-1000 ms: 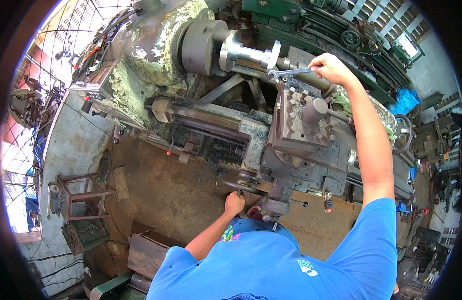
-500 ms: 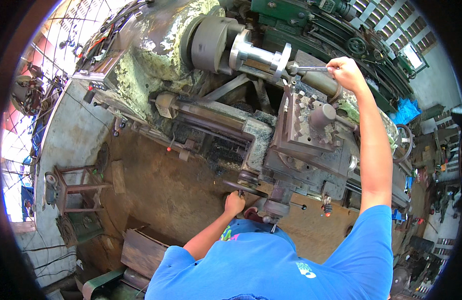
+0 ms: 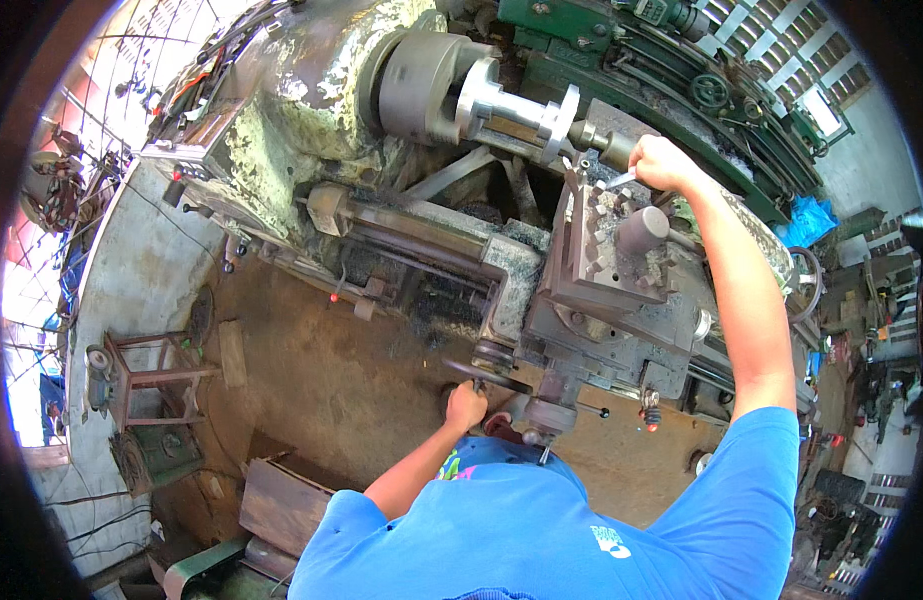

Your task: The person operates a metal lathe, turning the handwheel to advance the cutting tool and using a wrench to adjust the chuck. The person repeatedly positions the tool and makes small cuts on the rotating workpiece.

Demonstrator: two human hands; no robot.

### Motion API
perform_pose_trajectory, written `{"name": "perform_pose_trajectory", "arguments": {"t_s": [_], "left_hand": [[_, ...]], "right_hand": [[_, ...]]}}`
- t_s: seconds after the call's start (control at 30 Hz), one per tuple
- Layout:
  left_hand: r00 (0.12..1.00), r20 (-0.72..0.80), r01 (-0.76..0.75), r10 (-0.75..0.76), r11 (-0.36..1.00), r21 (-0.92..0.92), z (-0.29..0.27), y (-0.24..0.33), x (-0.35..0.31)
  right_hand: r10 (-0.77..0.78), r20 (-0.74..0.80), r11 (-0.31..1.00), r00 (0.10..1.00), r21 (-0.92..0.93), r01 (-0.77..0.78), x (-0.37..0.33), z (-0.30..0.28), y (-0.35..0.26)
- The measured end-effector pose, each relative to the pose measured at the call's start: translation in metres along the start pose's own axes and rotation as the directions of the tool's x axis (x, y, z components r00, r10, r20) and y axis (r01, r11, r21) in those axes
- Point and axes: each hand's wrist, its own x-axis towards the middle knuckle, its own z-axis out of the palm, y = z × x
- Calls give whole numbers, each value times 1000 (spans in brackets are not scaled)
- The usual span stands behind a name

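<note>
My right hand [image 3: 661, 164] is closed around a slim metal rod [image 3: 619, 180], whose visible end reaches down-left over the tool post [image 3: 626, 225] of a lathe. Most of the rod is hidden by my fist, so its kind cannot be told. My left hand [image 3: 468, 406] wraps round the handle of a handwheel [image 3: 488, 378] at the front of the carriage. A shiny spool-shaped workpiece [image 3: 516, 106] with a flange at each end sits between the grey chuck [image 3: 418, 88] and the tailstock centre [image 3: 599, 140]. The chuck looks smeared, as if turning.
A worn headstock [image 3: 281, 130] with peeling paint stands at the left, with levers [image 3: 179, 187] on its front. Beyond the lathe is a second, green lathe [image 3: 661, 90]. A wooden stool frame [image 3: 161, 375] and a brown box [image 3: 281, 505] stand on the floor.
My right hand has moved down and left with the rod, whose end has gone from beside the tailstock centre to over the tool post. My left hand stays on the handwheel.
</note>
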Motion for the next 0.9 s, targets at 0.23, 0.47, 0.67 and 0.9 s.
{"name": "perform_pose_trajectory", "arguments": {"t_s": [0.23,0.47,0.67,0.9], "left_hand": [[1000,6,0,0,999,-45,0,-1,0],[999,30,17,-16,1000,-13,-1,-3,1],[998,55,35,-35,999,1,-6,3,0],[999,39,10,-10,1000,-3,-10,8,-1]], "right_hand": [[70,-194,967,978,254,-18,-7,-24,22],[32,-133,964,991,265,4,-6,-20,12],[-44,-143,982,989,173,69,-2,-13,-7],[79,-217,955,973,296,-12,-26,-50,34]]}}
